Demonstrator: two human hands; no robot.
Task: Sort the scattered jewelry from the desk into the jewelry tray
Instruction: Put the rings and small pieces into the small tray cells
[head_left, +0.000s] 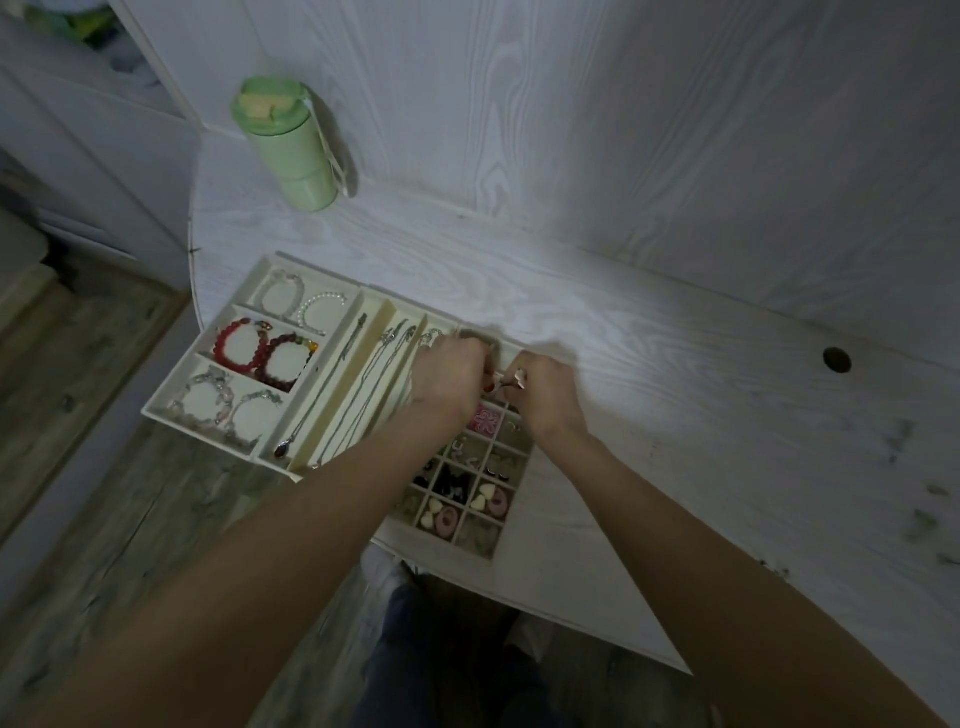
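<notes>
Cream jewelry tray (171, 402) is set on the tabletop (675, 374); six bracelets are counted inside. One small jewelry piece (503, 383) is pinched between left hand (451, 375) and right hand (545, 391).

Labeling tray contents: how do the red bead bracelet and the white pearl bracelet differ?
The red bead bracelet has chunky, opaque red beads; the white pearl bracelet has small, pale ones. Red sits in the middle left compartment of the jewelry tray, touching a dark maroon bracelet; white sits in the far compartment. Both lie flat as open loops.
</notes>
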